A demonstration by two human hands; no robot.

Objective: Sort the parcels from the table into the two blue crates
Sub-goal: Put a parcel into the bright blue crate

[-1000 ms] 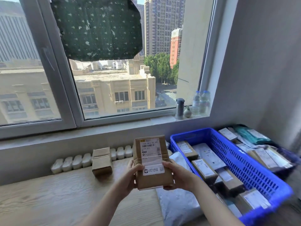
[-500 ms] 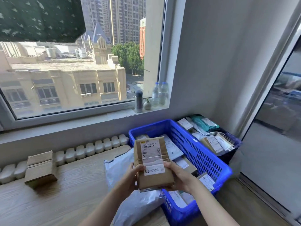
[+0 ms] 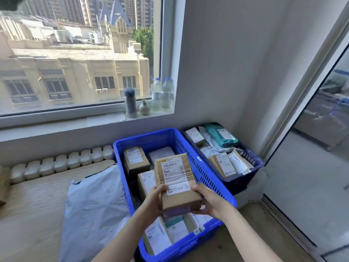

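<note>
Gripping box (image 3: pixel 174 178) by lower sides with left hand (image 3: pixel 154 200) and right hand (image 3: pixel 211 202), crate (image 3: pixel 204 173) beneath. Likely light, stiff; hold edges.

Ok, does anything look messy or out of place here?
Mostly the far crate: its parcels are heaped, some sticking up above the rim. The grey bag hangs off the table edge by the near crate.

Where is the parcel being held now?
Head view centre: left hand and right hand hold the parcel over the nearer blue crate, right of the mailer bag.
</note>
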